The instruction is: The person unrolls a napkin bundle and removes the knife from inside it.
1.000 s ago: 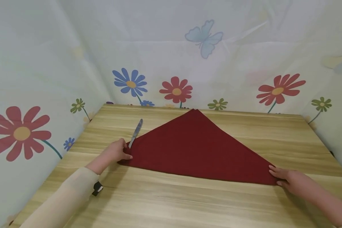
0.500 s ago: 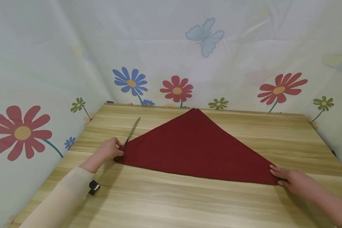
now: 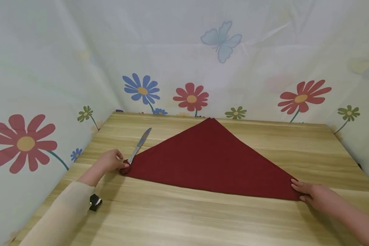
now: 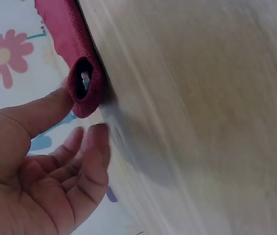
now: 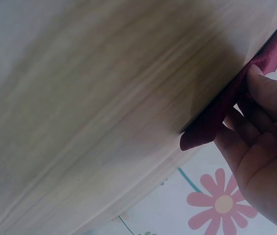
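A dark red cloth napkin (image 3: pixel 203 164) lies folded in a wide triangle, its peak toward the back of the table. At its left corner the cloth is rolled into a small tube around the lower end of a table knife (image 3: pixel 140 144), whose blade sticks out toward the back. Something pale shows inside the tube's opening in the left wrist view. My left hand (image 3: pixel 111 161) has its thumb against this roll; the other fingers, loosely bent, stand just off it. My right hand (image 3: pixel 315 194) pinches the napkin's right corner, thumb on one side and fingers on the other.
A wood-grain table (image 3: pixel 203 222) carries everything. Behind it and at the sides hangs a pale curtain (image 3: pixel 166 41) printed with flowers and a butterfly. A small black item (image 3: pixel 95 202) shows at the left sleeve's cuff.
My left hand has moved left along the napkin's left corner, rolling the cloth there over the knife's lower end. The knife has shifted left and turned. My right hand has stayed in place.
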Demonstrator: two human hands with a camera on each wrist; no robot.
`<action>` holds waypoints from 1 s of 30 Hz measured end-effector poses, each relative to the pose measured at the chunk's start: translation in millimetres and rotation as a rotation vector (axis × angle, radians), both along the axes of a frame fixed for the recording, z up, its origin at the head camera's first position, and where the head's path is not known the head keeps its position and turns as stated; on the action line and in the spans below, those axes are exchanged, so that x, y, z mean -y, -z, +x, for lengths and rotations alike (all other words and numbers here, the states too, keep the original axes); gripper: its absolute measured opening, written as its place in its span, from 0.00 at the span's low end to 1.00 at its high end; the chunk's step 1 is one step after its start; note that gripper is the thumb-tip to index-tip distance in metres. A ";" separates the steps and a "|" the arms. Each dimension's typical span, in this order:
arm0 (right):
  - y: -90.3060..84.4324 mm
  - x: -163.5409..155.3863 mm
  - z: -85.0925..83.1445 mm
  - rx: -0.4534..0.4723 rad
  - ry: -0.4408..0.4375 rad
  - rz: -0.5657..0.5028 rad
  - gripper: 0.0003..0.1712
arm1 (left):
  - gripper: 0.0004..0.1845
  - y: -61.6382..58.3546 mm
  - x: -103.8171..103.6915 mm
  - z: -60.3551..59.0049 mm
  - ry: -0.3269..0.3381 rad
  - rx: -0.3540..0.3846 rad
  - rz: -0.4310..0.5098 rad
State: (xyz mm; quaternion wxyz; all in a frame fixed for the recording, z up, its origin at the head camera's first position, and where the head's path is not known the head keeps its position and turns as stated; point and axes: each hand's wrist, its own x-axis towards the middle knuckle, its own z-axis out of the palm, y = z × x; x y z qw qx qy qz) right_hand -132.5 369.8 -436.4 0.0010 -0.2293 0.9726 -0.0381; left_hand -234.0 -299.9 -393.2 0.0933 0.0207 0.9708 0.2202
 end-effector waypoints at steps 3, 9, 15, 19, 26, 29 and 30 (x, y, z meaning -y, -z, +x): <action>0.5 0.1 1.5 0.021 0.008 0.001 0.21 | 0.17 1.8 -2.1 2.9 0.039 -0.031 -0.003; 0.0 1.6 2.8 0.035 0.022 -0.004 0.21 | 0.18 5.7 -7.6 6.0 0.104 -0.030 -0.035; -1.2 3.4 4.2 0.041 0.024 -0.003 0.21 | 0.16 6.9 -6.2 6.9 0.115 -0.021 -0.033; -1.8 3.5 3.0 0.030 0.025 -0.011 0.21 | 0.12 4.7 -2.1 4.8 0.118 -0.009 0.001; -1.1 1.5 1.4 0.023 0.006 0.003 0.21 | 0.12 -0.1 4.8 2.0 0.095 -0.021 -0.029; -3.4 1.9 0.4 0.033 0.009 0.017 0.21 | 0.12 -1.9 7.2 2.3 0.086 -0.019 -0.009; -4.4 2.3 -0.1 0.038 0.012 0.019 0.21 | 0.12 -2.1 8.5 2.2 0.086 -0.018 -0.003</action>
